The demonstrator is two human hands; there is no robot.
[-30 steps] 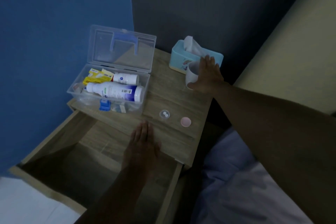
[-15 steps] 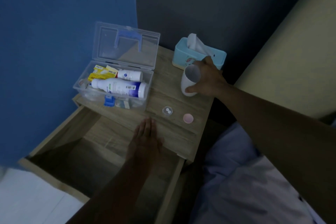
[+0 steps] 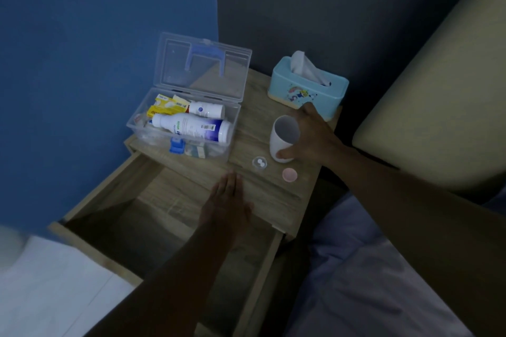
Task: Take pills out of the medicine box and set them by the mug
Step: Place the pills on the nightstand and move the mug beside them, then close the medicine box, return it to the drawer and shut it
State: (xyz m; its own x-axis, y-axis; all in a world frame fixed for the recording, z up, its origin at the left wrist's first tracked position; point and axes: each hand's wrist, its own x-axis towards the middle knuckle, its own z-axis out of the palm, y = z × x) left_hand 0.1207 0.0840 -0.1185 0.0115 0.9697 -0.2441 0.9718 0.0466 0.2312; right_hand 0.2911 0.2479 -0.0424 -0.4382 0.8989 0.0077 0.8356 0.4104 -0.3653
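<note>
White plastic mug (image 3: 284,137), light and tippable, sits clasped low in the right hand (image 3: 309,134); left hand (image 3: 227,201) lies flat, fingers together.

Clear glossy plastic medicine box (image 3: 189,117) on matt wood-grain nightstand (image 3: 276,200).

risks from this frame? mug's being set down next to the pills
1. The white mug, tilted in the right hand, sits close to the small clear pill cup and pink cap; it could knock them.
2. The left hand rests by the wooden nightstand's front edge over the open drawer; nudged pills may drop in.
3. Dim light makes small pills easy to miss.
</note>
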